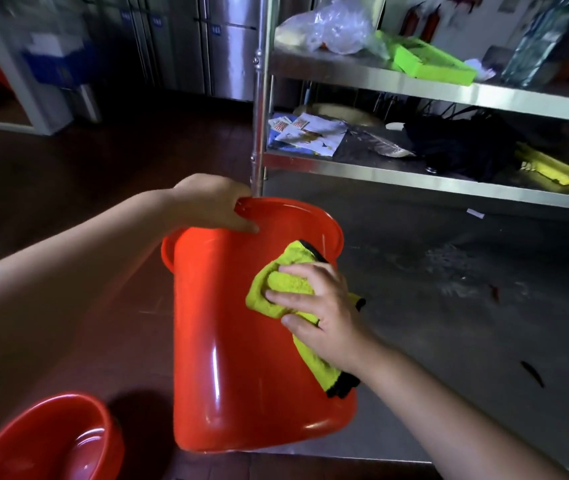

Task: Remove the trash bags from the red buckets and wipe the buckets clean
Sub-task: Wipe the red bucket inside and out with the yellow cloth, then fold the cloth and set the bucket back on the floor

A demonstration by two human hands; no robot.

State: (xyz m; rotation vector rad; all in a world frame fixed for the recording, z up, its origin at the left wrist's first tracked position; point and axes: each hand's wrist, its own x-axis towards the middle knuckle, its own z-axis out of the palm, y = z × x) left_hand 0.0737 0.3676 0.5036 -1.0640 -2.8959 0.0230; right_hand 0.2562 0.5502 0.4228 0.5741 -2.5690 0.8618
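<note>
The hands share the work: the left hand point(212, 204) grips the rim of the tilted bucket point(241, 341), fingers curled over the lip, which I judge steadies it and turns its outer wall up toward the person. The right hand point(314, 306) presses a yellow cloth point(286, 284) flat on that wall, fingers spread over the bunched cloth and the thumb holding its lower edge, a hold suited to rubbing. The bucket's base rests at the edge of the steel desk point(449, 306), its mouth aimed at the shelves point(414, 84). No bag shows on it. A second bucket point(44, 441) stands low at the left, also bagless. Printed packets point(307, 135) lie on the lower shelf; their writing is too blurred to read.
</note>
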